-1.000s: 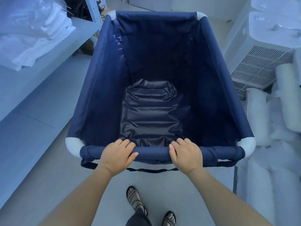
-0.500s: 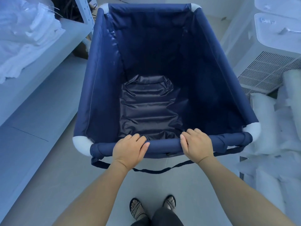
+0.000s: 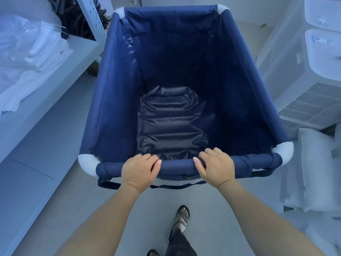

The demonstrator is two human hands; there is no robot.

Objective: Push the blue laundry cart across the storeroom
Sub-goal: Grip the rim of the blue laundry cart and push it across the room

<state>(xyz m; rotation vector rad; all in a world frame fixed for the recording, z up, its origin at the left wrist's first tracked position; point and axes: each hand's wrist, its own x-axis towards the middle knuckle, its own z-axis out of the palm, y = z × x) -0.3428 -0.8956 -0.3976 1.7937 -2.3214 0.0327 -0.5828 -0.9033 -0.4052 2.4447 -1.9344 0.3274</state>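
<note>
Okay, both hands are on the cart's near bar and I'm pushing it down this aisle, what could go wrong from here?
The laundry cart nearly fills the aisle. Its near right corner cap sits close to the wrapped white bundles, and could snag them. The far left corner is close to the shelf upright and may clip it. A loose strap hangs under the bar, near your sandalled foot.

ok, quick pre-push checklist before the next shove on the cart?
1. Left hand wrapped on the near rail of the blue laundry cart: ok.
2. Right hand wrapped on the same rail: ok.
3. Cart empty, only the dark liner inside: ok.
4. Left side apart from the shelf holding white linens: ok, but the gap is narrow at the far corner.
5. Right side apart from the white vented unit and wrapped bundles: cannot tell, the near corner looks very close.
6. Floor beyond the cart's far end: cannot tell, the cart hides it.
</note>
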